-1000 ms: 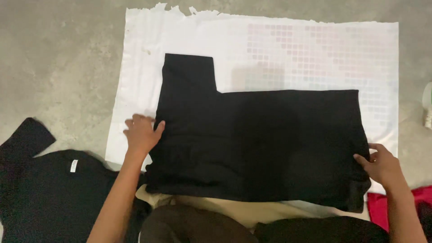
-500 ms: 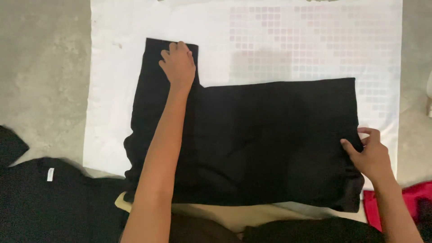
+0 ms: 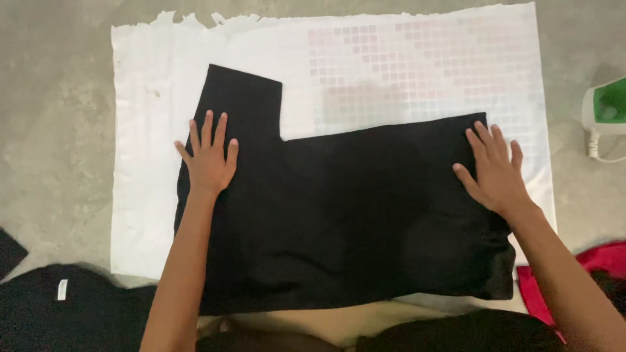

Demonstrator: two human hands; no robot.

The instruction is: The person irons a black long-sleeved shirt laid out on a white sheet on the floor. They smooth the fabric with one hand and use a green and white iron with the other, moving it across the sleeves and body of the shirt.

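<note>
Flat and spread, the fingers of the left hand [image 3: 210,156] press the black garment [image 3: 339,215] just below its folded sleeve, which juts away from the person. Opposite, the right hand [image 3: 497,171] lies open-palmed on the far right edge. Between both hands, the garment's long axis runs left to right across the white cloth [image 3: 404,72] on the concrete floor [image 3: 52,130].

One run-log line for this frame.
left hand: flat on black garment | right hand: flat on garment | under: white cloth
</note>
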